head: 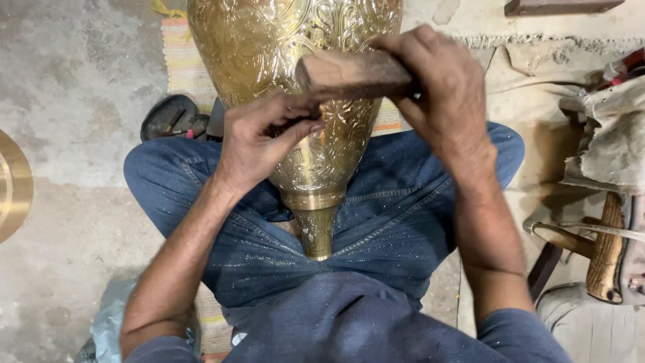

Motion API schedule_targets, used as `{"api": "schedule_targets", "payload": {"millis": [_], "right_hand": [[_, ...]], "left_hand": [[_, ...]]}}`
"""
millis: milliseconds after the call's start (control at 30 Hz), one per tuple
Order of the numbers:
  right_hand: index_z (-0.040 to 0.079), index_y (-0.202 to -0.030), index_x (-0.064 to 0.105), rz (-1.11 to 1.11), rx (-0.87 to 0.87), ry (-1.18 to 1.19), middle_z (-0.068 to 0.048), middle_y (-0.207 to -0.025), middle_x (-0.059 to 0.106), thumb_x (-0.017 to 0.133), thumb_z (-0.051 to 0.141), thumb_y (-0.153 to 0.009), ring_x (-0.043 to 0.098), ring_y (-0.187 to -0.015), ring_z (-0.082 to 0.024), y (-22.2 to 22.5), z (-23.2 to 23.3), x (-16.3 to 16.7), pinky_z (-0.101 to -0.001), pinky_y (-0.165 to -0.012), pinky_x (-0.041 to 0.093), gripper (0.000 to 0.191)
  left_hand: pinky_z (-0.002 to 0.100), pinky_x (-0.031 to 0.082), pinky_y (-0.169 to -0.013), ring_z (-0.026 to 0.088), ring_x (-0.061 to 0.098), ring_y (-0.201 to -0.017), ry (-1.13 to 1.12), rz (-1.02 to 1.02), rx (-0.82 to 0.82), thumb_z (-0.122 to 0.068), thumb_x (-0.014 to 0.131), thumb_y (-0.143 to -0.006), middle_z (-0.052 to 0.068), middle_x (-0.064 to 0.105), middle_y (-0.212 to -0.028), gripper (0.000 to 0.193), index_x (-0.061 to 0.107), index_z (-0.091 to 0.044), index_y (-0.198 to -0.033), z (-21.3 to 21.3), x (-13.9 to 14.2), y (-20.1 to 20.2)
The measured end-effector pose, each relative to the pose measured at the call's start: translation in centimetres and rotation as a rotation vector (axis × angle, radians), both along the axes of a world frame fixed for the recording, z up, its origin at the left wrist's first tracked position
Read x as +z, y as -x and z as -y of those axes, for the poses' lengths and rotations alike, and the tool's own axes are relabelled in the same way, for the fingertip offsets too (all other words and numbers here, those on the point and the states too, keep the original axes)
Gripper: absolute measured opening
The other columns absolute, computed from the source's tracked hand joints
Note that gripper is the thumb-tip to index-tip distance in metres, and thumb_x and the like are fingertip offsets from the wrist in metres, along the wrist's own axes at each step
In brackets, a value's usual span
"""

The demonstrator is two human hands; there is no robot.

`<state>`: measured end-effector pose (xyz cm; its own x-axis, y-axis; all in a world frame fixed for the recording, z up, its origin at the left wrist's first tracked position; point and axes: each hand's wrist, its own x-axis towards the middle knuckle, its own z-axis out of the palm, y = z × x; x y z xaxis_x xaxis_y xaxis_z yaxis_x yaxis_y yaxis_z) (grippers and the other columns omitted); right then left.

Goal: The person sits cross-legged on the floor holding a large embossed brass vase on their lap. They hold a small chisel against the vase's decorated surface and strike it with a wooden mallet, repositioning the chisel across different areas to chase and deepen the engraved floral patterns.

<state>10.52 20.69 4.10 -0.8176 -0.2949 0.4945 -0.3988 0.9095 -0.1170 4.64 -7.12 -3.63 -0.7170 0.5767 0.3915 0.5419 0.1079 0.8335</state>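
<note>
Brass vase point(295, 40), engraved all over with curling patterns, lies across the lap of a seated person, its narrow neck pointing toward the body and its wide belly running off the top of the view. It rests between the knees on blue jeans point(396, 215) flecked with fine metal dust. A wooden block point(353, 75) is pressed against the side of the vase. The right hand point(440, 87) is closed around the block's far end, fingers wrapped over its top. The left hand point(259, 138) is pinched narrow just below the block's near end, fingertips curled against the brass around something small and dark; what it grips cannot be made out. Under the vase lies a striped mat point(180, 60) on the concrete floor point(74, 87). A black sandal point(168, 115) sits just beside the left knee. At the far left edge a brass disc point(12, 185) shows partly. To the right are crumpled cloth point(615, 134) and a wooden mallet point(605, 249).
</note>
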Motion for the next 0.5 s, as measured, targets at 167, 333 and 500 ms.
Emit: {"api": "schedule_targets", "payload": {"millis": [167,333,500], "right_hand": [[0.014,-0.134,0.068,-0.02,-0.164,-0.034,-0.002,-0.093,0.063,0.083,0.009,-0.099,0.062,-0.087,-0.02,-1.3,0.6,-1.4,-0.0371,-0.081,0.046,0.039],[0.012,-0.12,0.068,-0.048,-0.145,0.098,-0.001,-0.1,0.069,0.076,-0.001,-0.095,0.065,-0.092,-0.019,-2.0,-0.4,-1.6,-0.0338,-0.083,0.048,0.03],[0.011,-0.108,0.067,0.262,-0.148,0.997,-0.004,-0.093,0.069,0.078,0.002,-0.099,0.069,-0.085,-0.014,-2.5,0.4,-0.6,-0.0361,-0.077,0.057,0.017]], "left_hand": [[0.031,0.067,-0.083,0.02,0.077,-0.1,0.088,-0.162,-0.053,-0.013,0.08,-0.097,0.012,0.076,-0.111,0.021,0.072,-0.003,-0.114,0.1,0.8,0.5],[0.031,0.067,-0.086,0.018,0.077,-0.101,0.101,-0.153,-0.081,-0.014,0.08,-0.097,0.009,0.077,-0.112,0.028,0.07,-0.007,-0.123,-0.1,1.8,-0.1],[0.03,0.067,-0.084,0.016,0.077,-0.098,0.12,-0.14,-0.091,-0.013,0.077,-0.099,0.007,0.077,-0.113,0.036,0.068,-0.009,-0.134,0.0,2.3,-0.3]]}}
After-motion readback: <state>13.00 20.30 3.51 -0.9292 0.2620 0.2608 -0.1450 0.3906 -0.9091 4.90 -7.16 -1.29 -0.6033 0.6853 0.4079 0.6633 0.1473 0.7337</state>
